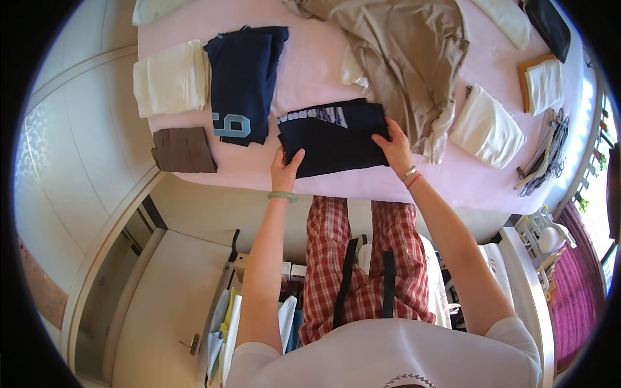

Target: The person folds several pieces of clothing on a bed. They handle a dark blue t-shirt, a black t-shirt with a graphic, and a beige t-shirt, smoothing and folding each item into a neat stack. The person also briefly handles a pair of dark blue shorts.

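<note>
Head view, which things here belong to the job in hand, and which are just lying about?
Likely in the job:
- folded dark garment, held by the left hand and right hand
- crumpled tan garment
- folded navy garment
- folded brown garment

Apparently just lying about:
- tangled grey bundle
- black item, top right

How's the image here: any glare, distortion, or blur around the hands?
Head view: glare washes out the window at the right; head view: the fisheye bends the pale panels at left, with black corners; head view: the left hand, right hand and dark folded garment look fairly sharp, though the garment's dark cloth shows little fold detail.
</note>
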Demonstrator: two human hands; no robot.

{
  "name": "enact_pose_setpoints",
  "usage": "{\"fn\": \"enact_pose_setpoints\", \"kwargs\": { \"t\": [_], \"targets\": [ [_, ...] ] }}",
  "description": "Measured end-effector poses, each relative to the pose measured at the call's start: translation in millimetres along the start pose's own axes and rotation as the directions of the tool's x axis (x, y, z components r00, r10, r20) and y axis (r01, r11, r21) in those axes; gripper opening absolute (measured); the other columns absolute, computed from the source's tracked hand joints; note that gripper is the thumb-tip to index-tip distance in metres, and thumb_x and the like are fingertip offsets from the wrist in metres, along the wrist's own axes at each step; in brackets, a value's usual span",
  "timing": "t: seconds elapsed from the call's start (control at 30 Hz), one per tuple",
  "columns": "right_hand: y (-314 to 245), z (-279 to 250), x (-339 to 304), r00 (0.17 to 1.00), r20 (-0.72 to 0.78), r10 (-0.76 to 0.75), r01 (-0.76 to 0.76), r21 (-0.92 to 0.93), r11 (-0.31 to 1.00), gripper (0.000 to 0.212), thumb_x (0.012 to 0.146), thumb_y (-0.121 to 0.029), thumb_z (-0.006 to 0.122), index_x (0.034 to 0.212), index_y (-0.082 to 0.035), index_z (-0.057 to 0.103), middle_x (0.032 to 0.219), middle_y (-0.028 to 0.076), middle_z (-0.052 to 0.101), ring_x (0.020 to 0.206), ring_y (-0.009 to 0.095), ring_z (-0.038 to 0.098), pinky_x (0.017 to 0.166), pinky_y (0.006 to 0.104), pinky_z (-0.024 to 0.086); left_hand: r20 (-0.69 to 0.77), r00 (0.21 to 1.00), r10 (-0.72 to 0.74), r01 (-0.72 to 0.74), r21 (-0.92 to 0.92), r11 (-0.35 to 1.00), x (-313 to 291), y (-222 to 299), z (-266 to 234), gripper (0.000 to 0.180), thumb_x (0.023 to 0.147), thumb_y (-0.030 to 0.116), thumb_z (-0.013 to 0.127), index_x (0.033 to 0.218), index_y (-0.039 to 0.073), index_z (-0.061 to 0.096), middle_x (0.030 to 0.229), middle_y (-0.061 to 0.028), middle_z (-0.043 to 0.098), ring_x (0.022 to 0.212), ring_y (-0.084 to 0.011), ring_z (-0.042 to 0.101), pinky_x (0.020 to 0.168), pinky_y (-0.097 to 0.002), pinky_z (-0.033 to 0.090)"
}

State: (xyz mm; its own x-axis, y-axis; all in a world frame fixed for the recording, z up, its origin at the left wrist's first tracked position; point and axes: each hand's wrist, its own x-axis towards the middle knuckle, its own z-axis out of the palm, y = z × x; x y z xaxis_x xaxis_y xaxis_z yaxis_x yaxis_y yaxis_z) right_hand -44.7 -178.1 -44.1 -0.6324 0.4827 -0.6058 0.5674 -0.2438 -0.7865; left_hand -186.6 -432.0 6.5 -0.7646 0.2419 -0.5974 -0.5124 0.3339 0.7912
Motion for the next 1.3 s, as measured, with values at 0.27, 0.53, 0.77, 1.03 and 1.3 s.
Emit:
{"fn": "enact_pose_setpoints", "kwargs": {
  "t": [0.27,0.53,0.77,1.03,1.3],
  "targets": [
    [-94,26,-39,0.851,0.170,-0.497,0.449,-0.726,0.521,0.055,0.091,-0.022,0.061,0.142,-0.007,0.043,0.152,0.010,0.036,0.141,0.028,0.032,0.116,0.0436,0.021,0.222,0.813,0.539,-0.528,0.670,0.521,-25,43,33,0.051,0.089,0.011,0.063,0.139,0.010,0.051,0.150,-0.0176,0.037,0.140,-0.0355,0.033,0.114,-0.0473,0.025],
    [-70,65,2,0.763,0.494,-0.418,0.597,-0.785,0.162,0.060,0.091,-0.035,0.061,0.144,-0.015,0.042,0.155,0.003,0.033,0.145,0.020,0.026,0.118,0.0429,0.019,0.357,0.803,0.478,-0.496,0.845,0.201,27,9,35,0.062,0.093,0.039,0.059,0.148,0.017,0.039,0.157,-0.0142,0.027,0.145,-0.0340,0.024,0.114,-0.0577,0.017],
    [-60,28,-37,0.908,0.058,-0.416,0.309,-0.764,0.567,0.056,0.088,-0.023,0.067,0.137,-0.006,0.046,0.147,0.013,0.041,0.134,0.029,0.039,0.110,0.0404,0.031,-0.164,0.819,0.550,-0.417,0.489,0.766,4,-6,18,0.067,0.090,0.024,0.068,0.144,0.000,0.036,0.146,-0.0213,0.040,0.134,-0.0387,0.040,0.110,-0.0423,0.032],
    [-44,18,-22,0.980,-0.057,0.193,-0.199,-0.126,0.972,0.053,0.087,-0.032,0.073,0.121,0.006,0.057,0.107,0.013,0.069,0.097,0.019,0.064,0.086,0.0300,0.049,-0.097,0.963,-0.251,0.241,-0.103,0.965,0,10,24,0.051,0.083,0.032,0.077,0.115,-0.005,0.062,0.106,-0.0120,0.069,0.095,-0.0199,0.065,0.086,-0.0307,0.050],
    [-105,27,-1,0.978,0.202,-0.054,0.140,-0.441,0.887,0.057,0.082,-0.035,0.076,0.117,0.007,0.061,0.091,0.016,0.070,0.079,0.016,0.064,0.076,0.0296,0.051,-0.156,0.953,-0.260,0.203,-0.308,0.929,-43,21,-1,0.041,0.088,0.024,0.074,0.116,-0.003,0.064,0.111,-0.0051,0.067,0.098,-0.0115,0.060,0.088,-0.0252,0.047]
  ]
}}
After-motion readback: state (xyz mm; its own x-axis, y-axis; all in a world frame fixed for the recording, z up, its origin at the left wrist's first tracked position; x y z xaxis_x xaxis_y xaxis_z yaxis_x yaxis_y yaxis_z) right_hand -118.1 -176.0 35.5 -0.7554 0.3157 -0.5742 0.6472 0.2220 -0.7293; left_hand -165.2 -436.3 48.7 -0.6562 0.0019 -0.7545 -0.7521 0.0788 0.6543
